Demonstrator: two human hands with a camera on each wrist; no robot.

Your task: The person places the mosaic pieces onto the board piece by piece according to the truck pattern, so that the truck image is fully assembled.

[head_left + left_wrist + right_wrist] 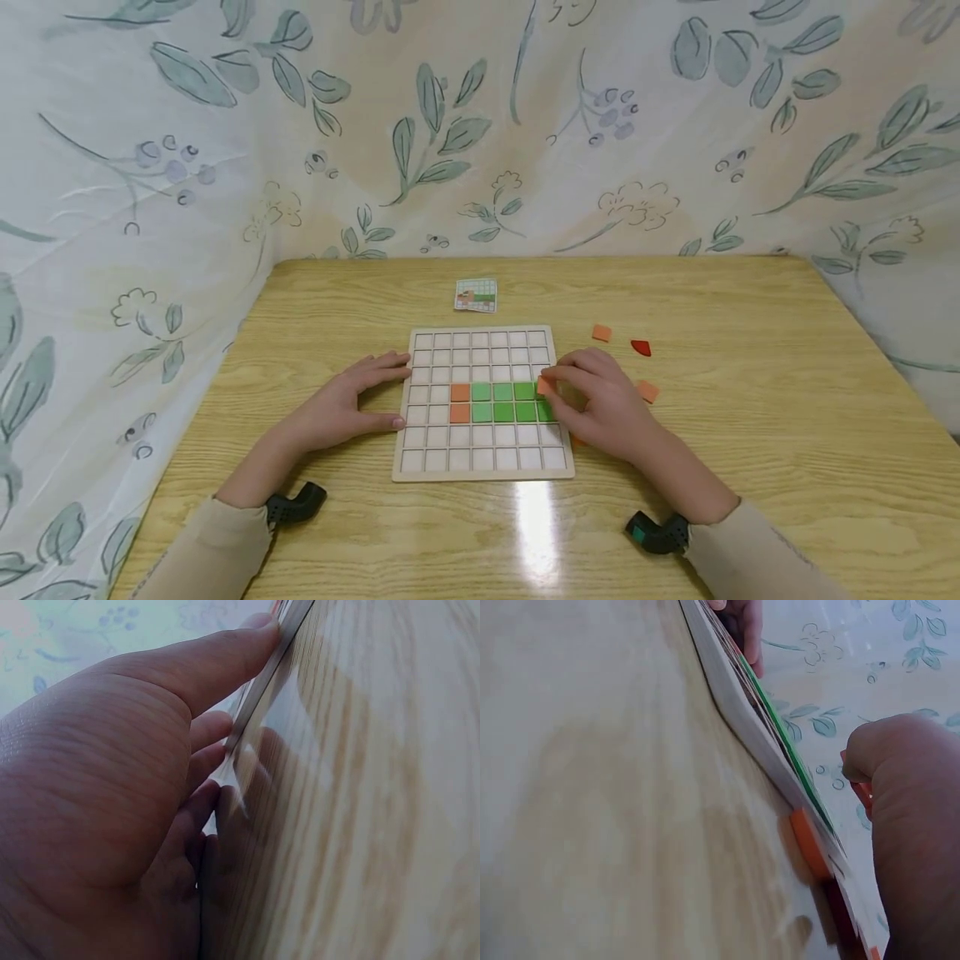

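Note:
A light wooden grid board (438, 458) lies on the table. Two rows of square tiles fill part of its middle: orange tiles (460, 402) at the left end, then green tiles (503, 402) running right. My right hand (603, 404), over the board's right edge, pinches an orange tile (545, 386) between thumb and finger, at the right end of the upper row. In the right wrist view that orange tile (863, 795) shows above the board. My left hand (341, 404) touches the board's left edge with thumb and fingertips, its fingers extended; the left wrist view shows the thumb (225, 660) against that edge.
Right of the board lie loose pieces: an orange tile (602, 332), a red rounded piece (641, 347) and another orange tile (647, 391). One more orange piece (578, 441) is partly hidden under the right hand. A small pattern card (476, 296) lies behind the board.

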